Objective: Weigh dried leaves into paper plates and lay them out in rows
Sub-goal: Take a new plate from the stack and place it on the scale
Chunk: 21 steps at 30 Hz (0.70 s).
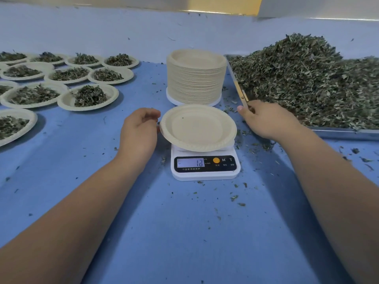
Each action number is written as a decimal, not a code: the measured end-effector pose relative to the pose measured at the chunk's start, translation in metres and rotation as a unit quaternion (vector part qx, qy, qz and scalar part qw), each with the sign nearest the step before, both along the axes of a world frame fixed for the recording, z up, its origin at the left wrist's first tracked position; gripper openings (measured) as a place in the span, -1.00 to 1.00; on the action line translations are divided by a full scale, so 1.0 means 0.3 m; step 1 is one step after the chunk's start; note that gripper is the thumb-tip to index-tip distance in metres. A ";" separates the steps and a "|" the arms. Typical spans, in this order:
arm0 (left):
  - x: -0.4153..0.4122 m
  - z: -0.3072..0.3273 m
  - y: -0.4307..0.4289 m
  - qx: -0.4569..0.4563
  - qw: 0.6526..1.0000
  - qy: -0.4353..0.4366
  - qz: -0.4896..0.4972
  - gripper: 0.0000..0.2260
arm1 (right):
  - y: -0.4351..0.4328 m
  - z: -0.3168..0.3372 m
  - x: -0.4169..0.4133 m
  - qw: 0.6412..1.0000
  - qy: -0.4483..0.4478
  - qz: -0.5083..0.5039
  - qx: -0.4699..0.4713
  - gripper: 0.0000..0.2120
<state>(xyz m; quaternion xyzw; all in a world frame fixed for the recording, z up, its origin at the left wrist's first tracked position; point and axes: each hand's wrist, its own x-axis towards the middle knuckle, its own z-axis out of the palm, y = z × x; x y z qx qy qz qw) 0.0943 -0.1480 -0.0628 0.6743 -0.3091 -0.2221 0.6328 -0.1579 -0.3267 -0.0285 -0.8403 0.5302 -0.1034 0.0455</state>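
An empty paper plate (198, 128) sits on a small white kitchen scale (205, 165) whose display is lit. My left hand (139, 130) is just left of the plate, fingers curled, fingertips at the plate's rim; whether they pinch it is unclear. My right hand (266, 119) reaches over the near corner of a metal tray (338, 133) heaped with dried leaves (307, 78), fingers hidden in the leaves. A tall stack of empty plates (195, 76) stands behind the scale. Several filled plates (88, 97) lie in rows at the left.
The blue table (164, 222) is strewn with leaf crumbs around the scale and tray. The tray's rim runs along the right side. A pale wall rises behind the table.
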 end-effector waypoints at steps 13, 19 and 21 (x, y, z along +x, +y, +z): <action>-0.001 0.000 -0.003 -0.031 0.999 0.022 0.008 -0.72 | 0.022 -0.003 -0.002 0.998 0.012 -0.028 -0.064 -0.53; -0.008 0.008 -0.005 -0.024 1.000 0.016 0.011 -0.72 | 0.024 -0.007 -0.003 0.998 -0.003 -0.036 -0.047 -0.51; -0.013 0.011 -0.004 -0.024 1.000 0.009 0.011 -0.72 | 0.025 -0.010 -0.006 0.997 -0.043 -0.038 -0.061 -0.54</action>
